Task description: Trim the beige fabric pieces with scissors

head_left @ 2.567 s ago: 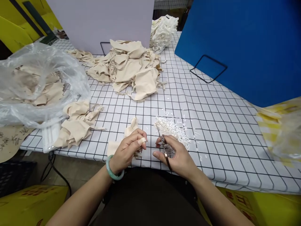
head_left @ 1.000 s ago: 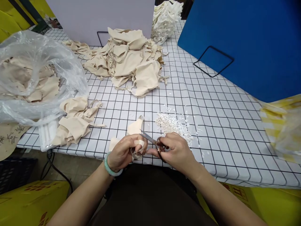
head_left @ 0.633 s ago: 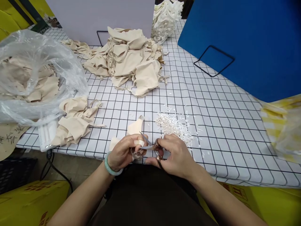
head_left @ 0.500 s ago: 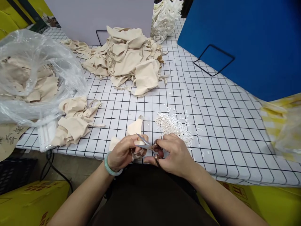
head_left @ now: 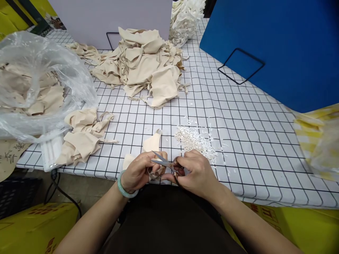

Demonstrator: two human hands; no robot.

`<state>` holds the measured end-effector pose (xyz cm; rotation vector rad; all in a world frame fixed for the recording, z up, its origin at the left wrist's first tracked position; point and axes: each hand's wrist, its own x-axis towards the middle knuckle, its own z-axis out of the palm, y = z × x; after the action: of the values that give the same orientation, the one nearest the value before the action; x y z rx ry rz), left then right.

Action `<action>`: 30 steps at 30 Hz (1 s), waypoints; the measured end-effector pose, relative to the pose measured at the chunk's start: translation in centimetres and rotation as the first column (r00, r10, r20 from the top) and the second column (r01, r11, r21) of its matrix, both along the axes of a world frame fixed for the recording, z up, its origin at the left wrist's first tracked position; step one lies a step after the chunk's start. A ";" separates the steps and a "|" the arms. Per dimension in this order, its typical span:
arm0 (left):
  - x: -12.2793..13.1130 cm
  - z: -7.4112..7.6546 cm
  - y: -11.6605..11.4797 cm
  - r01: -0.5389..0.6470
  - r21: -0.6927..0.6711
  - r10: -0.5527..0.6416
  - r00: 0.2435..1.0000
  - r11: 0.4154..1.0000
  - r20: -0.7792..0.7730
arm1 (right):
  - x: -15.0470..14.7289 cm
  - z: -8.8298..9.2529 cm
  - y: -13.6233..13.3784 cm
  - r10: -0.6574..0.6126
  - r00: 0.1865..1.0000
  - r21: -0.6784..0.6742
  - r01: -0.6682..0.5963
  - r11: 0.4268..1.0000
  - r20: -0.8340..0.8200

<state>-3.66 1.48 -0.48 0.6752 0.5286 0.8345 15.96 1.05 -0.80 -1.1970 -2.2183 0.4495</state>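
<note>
My left hand [head_left: 139, 171], with a pale green bangle at the wrist, is closed on a beige fabric piece [head_left: 152, 144] at the near edge of the table. Its fingertips pinch a strap of the piece. My right hand [head_left: 196, 172] grips small scissors [head_left: 164, 163] whose blades point left, closed at the fabric in my left fingers. A heap of small white clippings [head_left: 196, 139] lies just beyond my right hand.
The table [head_left: 238, 116] has a white cloth with a black grid. A large pile of beige fabric pieces [head_left: 143, 65] lies at the back, a smaller pile [head_left: 82, 135] at the left beside a clear plastic bag [head_left: 39, 84] of more. A blue panel [head_left: 278, 46] stands at right.
My right hand swung the scissors from pointing away over the clippings to pointing left at the fabric. The blades opened at the strap, then closed. My left hand stayed put.
</note>
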 end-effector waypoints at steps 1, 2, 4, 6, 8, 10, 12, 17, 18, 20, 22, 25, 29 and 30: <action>0.0 0.0 0.0 0.001 -0.004 -0.001 1.000 1.000 -0.004 | 0.0 0.0 0.0 -0.002 1.000 0.009 0.002 1.000 0.001; 0.0 0.0 0.0 0.001 -0.008 -0.001 1.000 1.000 -0.009 | 0.0 0.0 0.0 -0.002 1.000 0.017 0.002 1.000 0.002; 0.0 0.0 0.1 -0.002 -0.010 0.002 1.000 1.000 -0.016 | 0.1 0.0 0.1 -0.003 1.000 0.026 0.003 1.000 0.005; 0.0 0.1 0.2 -0.008 -0.007 0.008 1.000 1.000 -0.016 | 0.1 0.0 0.1 -0.007 1.000 0.028 0.007 1.000 0.011; 0.0 0.1 0.2 -0.013 -0.002 0.013 1.000 1.000 -0.014 | 0.1 -0.1 0.1 -0.015 1.000 0.034 0.015 0.999 0.017; 0.3 0.0 0.1 -0.018 0.003 0.018 1.000 1.000 -0.011 | 0.1 -0.1 0.1 -0.020 1.000 0.049 0.019 0.999 0.016; 0.6 -0.2 0.1 -0.022 0.006 0.022 1.000 1.000 -0.011 | -0.1 -0.3 0.1 -0.021 1.000 0.061 0.021 0.998 0.007; -1.4 0.1 0.7 -0.047 0.056 0.050 0.996 0.997 -0.069 | 0.2 -0.5 0.3 -0.104 0.991 -0.156 0.089 0.984 -0.086; -2.8 0.5 1.0 -0.079 0.108 0.091 0.989 0.991 -0.115 | 0.5 -0.4 0.4 -0.135 0.984 -0.254 0.102 0.962 -0.114; -6.3 1.6 1.4 -0.171 0.285 0.254 0.924 0.943 -0.287 | 1.0 0.0 1.0 -0.185 0.973 -0.409 0.114 0.905 -0.140; -9.8 2.6 1.2 -0.188 0.537 0.512 0.655 0.823 -0.556 | 1.2 0.5 1.9 -0.195 0.973 -0.464 0.119 0.878 -0.120; -12.3 2.7 -0.6 0.078 0.715 0.709 0.091 0.695 -0.700 | 0.3 0.8 3.7 -0.125 0.989 -0.425 0.079 0.902 -0.083; -10.5 -0.3 -3.7 0.395 0.598 0.663 -0.039 0.698 -0.748 | -3.5 -0.4 5.8 0.050 0.993 -0.380 -0.088 0.921 -0.109; -9.9 -1.2 -4.2 0.420 0.578 0.648 -0.032 0.699 -0.761 | -4.6 -0.9 6.0 0.075 0.992 -0.395 -0.111 0.912 -0.106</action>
<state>-13.57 -2.74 -1.72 2.1598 1.7743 0.5112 11.37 7.00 -1.74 -1.2437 -2.1742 1.0179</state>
